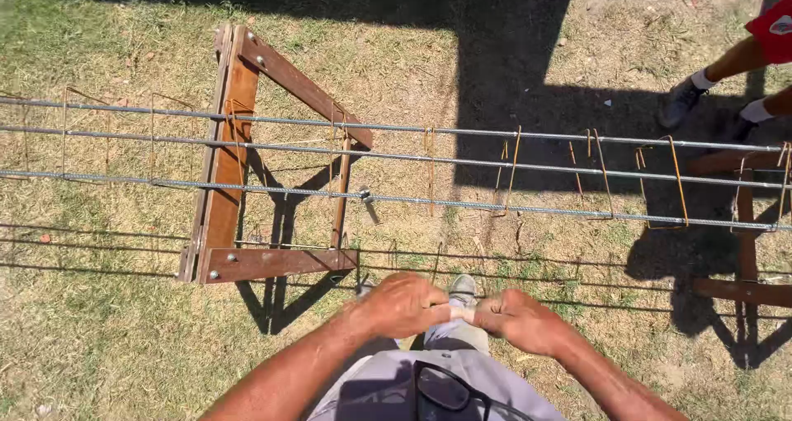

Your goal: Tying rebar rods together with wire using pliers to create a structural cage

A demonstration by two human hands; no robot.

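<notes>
My left hand (404, 305) and my right hand (520, 320) are curled into fists and meet knuckle to knuckle in front of my waist. Their fingertips touch at a pale spot, and I cannot make out anything held there. Just beyond the hands, long steel bars (462, 201) run left to right at about waist height. Several rusty wire stirrups (678, 182) hang loosely around the bars on the right. Both hands are short of the nearest bar and touch none of them.
A brown wooden trestle (227, 165) carries the bars at the left, and a second one (747, 223) stands in shadow at the right. Another person's legs and shoes (726, 75) are at the top right. Dry grass lies below, with my shoe (462, 289) and dark glasses (445, 388) on my shirt.
</notes>
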